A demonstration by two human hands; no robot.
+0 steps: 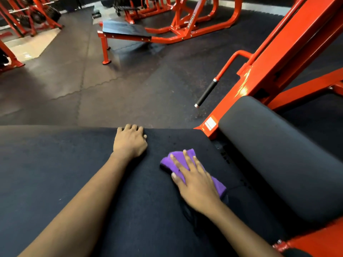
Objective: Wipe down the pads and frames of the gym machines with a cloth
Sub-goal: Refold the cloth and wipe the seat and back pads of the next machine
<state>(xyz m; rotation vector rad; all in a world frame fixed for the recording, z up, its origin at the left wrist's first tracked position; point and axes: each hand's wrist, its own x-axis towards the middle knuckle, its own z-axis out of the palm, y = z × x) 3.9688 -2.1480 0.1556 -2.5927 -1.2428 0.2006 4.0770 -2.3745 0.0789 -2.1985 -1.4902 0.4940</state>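
Black pad [55,173], near: left hand [130,143] curled over its far edge, right hand [196,184] flat on purple cloth [176,160]; white label [210,124] unreadable.

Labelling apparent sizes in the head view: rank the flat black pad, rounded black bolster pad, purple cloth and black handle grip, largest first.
1. Flat black pad
2. Rounded black bolster pad
3. Purple cloth, partly under the right hand
4. Black handle grip; farther off, so real size unsure

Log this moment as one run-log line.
surface: flat pad | left hand: fingers curled over its far edge | right hand: presses purple cloth flat
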